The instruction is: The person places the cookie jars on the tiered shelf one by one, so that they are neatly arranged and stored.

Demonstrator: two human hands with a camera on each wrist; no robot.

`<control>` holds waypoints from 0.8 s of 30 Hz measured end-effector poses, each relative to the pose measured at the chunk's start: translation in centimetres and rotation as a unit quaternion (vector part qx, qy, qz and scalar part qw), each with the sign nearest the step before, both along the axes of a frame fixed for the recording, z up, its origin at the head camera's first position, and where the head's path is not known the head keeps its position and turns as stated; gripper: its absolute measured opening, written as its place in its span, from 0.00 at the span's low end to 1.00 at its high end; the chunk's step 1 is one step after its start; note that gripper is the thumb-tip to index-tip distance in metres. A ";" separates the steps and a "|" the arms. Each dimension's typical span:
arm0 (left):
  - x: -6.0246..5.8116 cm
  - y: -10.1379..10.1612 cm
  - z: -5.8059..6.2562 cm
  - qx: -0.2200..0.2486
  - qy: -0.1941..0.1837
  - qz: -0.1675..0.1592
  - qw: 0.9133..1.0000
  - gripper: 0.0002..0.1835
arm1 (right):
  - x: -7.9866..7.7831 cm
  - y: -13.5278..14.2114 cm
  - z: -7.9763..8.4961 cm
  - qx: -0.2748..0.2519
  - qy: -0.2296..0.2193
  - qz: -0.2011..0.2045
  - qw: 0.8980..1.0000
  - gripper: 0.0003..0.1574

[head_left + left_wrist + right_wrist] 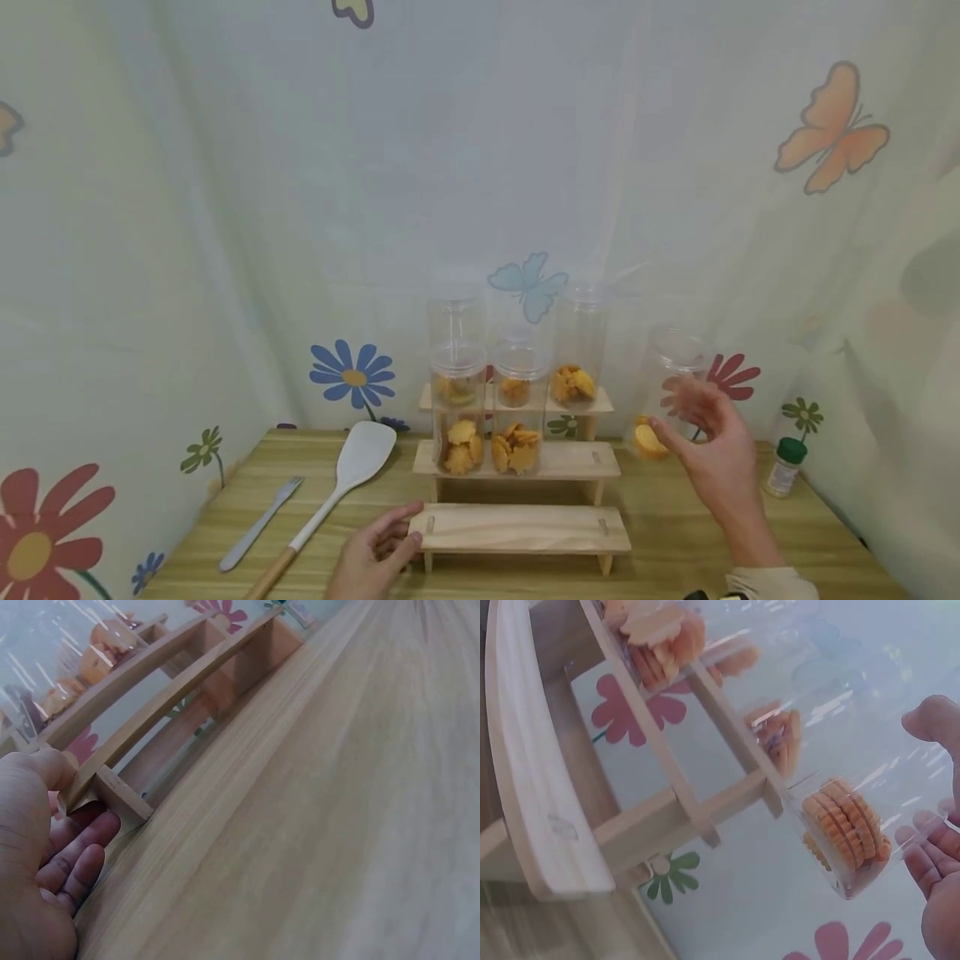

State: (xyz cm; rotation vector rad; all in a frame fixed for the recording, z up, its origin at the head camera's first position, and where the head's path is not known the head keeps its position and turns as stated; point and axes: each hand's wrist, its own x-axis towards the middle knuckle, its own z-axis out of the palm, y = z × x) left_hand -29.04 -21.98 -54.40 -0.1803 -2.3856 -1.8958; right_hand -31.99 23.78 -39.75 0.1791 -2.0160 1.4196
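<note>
My left hand grips the left end of the lowest step of a tiered wooden rack, thumb on top and fingers curled below. To the right of the rack, my right hand holds a clear jar with sandwich biscuits in its bottom. That jar is tilted and off the table, its transparent walls hard to make out. On the middle step stand two clear jars of biscuits, a left one and one beside it. Behind them, the top step carries more jars, including one at its right end.
A white spatula with a wooden handle and a grey fork lie left of the rack. At the right stands a green-capped shaker bottle. A patterned curtain hangs behind the wood-grain table.
</note>
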 end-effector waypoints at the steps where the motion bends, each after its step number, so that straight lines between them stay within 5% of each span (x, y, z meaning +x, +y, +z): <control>1: 0.0 0.0 0.1 -0.001 -0.001 0.000 1.000 0.29 | 0.2 -0.3 0.3 0.003 0.007 0.005 1.000 0.42; 11: -0.1 -0.1 0.0 -0.002 -0.003 -0.001 1.000 0.30 | 0.4 -3.5 1.3 -0.005 0.039 0.061 0.997 0.37; 24: -0.2 -0.1 -0.2 -0.003 0.009 0.000 1.000 0.29 | -0.4 -6.6 0.2 -0.006 -0.007 0.099 0.995 0.39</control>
